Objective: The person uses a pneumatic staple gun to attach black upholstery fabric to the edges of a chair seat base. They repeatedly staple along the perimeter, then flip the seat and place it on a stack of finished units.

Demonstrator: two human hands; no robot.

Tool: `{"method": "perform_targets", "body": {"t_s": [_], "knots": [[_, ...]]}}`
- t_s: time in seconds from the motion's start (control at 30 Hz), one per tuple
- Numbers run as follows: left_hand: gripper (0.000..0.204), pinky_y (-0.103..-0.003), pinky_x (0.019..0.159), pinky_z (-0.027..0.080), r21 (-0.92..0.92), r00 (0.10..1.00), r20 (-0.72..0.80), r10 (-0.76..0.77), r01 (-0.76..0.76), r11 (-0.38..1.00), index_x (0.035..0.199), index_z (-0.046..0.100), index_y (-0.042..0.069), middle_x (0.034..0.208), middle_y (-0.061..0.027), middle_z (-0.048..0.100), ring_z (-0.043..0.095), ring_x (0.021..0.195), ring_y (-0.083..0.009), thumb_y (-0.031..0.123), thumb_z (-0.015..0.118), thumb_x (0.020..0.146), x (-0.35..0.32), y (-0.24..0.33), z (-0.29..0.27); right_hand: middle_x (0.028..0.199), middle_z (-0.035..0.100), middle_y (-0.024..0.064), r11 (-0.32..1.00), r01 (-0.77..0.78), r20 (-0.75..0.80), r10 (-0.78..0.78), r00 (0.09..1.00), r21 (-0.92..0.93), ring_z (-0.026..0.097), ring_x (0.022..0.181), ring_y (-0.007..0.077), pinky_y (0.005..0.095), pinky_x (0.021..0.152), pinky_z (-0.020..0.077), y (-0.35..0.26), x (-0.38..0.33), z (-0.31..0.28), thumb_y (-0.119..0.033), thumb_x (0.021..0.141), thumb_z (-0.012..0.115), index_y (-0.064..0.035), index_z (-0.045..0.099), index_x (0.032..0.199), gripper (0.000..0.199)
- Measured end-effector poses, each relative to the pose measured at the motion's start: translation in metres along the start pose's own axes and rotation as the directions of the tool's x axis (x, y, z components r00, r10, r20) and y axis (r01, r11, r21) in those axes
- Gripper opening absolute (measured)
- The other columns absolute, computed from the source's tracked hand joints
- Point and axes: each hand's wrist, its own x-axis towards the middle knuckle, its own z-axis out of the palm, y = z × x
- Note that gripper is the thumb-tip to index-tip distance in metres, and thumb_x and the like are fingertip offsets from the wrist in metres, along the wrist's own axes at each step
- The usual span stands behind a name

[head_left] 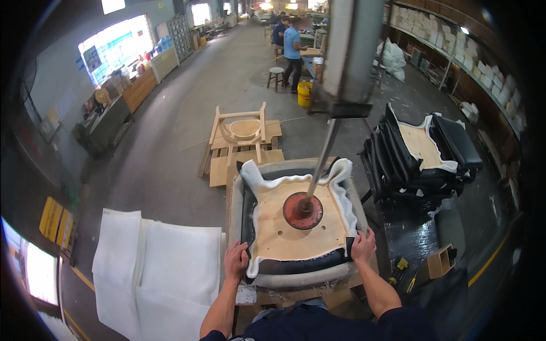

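Note:
A plywood chair seat panel [270, 204] lies underside up on white padding [347, 196] and a black cover [301, 265], all inside a grey padded ring [333, 275]. A round red press plate [294, 211] on a metal rod [323, 153] bears down on the wood. My left hand [236, 260] is closed at the near left corner, its fingers on the cover's black edge. At the near right corner my right hand [363, 246] curls over the ring, with its thumb and fingers at a black flap of the cover. The fingertips are partly hidden.
White sheets [176, 250] are stacked at left. On the right stands a pile of black upholstered seats [392, 150], with a screwdriver [410, 284] and a small wooden box [441, 262] nearer. Beyond are a wooden chair frame [239, 128], a yellow bucket [304, 95] and people [292, 45].

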Motion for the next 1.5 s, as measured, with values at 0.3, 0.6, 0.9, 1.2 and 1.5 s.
{"method": "perform_targets", "body": {"t_s": [0.3, 0.6, 0.9, 1.2, 1.5], "knots": [[0.025, -0.047, 0.111, 0.048, -0.04, 0.998, -0.061, 0.004, -0.007, 0.999, 0.106, 0.076, 0.003, 0.115, -0.0136, 0.076, 0.064, 0.123, -0.0409, 0.009, 0.055, 0.093, -0.012, 0.0, 0.008, 0.146, 0.054, 0.0152, 0.978, 0.095, -0.022, -0.092, 0.996, 0.188, 0.048, 0.136, 0.0357, 0.0516, 0.114, 0.0325, 0.015, 0.018, 0.001, -0.024, 0.092, 0.057, -0.0151, 0.077, 0.116, 0.032], [0.027, -0.046, 0.112, 0.046, 0.092, 0.999, -0.037, -0.01, 0.013, 0.996, 0.107, 0.074, 0.002, 0.119, -0.0129, 0.074, 0.06, 0.127, -0.0411, 0.008, 0.053, 0.092, -0.023, 0.021, 0.011, 0.146, 0.052, 0.0143, 0.96, 0.098, 0.03, -0.109, 0.994, 0.262, 0.046, 0.137, 0.0348, 0.0543, 0.112, 0.0308, 0.016, 0.033, -0.006, -0.024, 0.09, 0.059, -0.0164, 0.077, 0.114, 0.031], [0.026, -0.045, 0.111, 0.047, 0.062, 0.998, -0.066, -0.015, 0.019, 0.998, 0.107, 0.074, 0.002, 0.119, -0.013, 0.074, 0.061, 0.126, -0.0402, 0.009, 0.053, 0.093, -0.023, 0.027, 0.018, 0.146, 0.051, 0.0135, 0.965, 0.077, 0.052, -0.093, 0.994, 0.251, 0.045, 0.138, 0.0346, 0.0546, 0.114, 0.0292, 0.02, 0.037, -0.002, -0.023, 0.091, 0.06, -0.0164, 0.076, 0.114, 0.03], [0.027, -0.046, 0.109, 0.048, 0.058, 0.997, -0.077, -0.028, 0.033, 0.998, 0.106, 0.074, 0.001, 0.116, -0.014, 0.075, 0.062, 0.125, -0.0408, 0.011, 0.052, 0.094, -0.019, 0.029, 0.014, 0.149, 0.051, 0.0132, 0.96, 0.093, 0.08, -0.118, 0.99, 0.263, 0.045, 0.138, 0.0349, 0.0538, 0.114, 0.0279, 0.019, 0.035, -0.009, -0.023, 0.094, 0.057, -0.0159, 0.076, 0.116, 0.03], [0.026, -0.048, 0.11, 0.048, 0.063, 0.996, -0.084, -0.028, 0.033, 0.997, 0.107, 0.072, 0.0, 0.117, -0.0153, 0.074, 0.062, 0.124, -0.0434, 0.007, 0.051, 0.092, -0.017, 0.027, 0.012, 0.149, 0.05, 0.0144, 0.948, 0.082, 0.115, -0.122, 0.986, 0.307, 0.045, 0.139, 0.0349, 0.0533, 0.115, 0.0294, 0.019, 0.036, -0.009, -0.025, 0.095, 0.056, -0.0151, 0.075, 0.119, 0.032]]}}
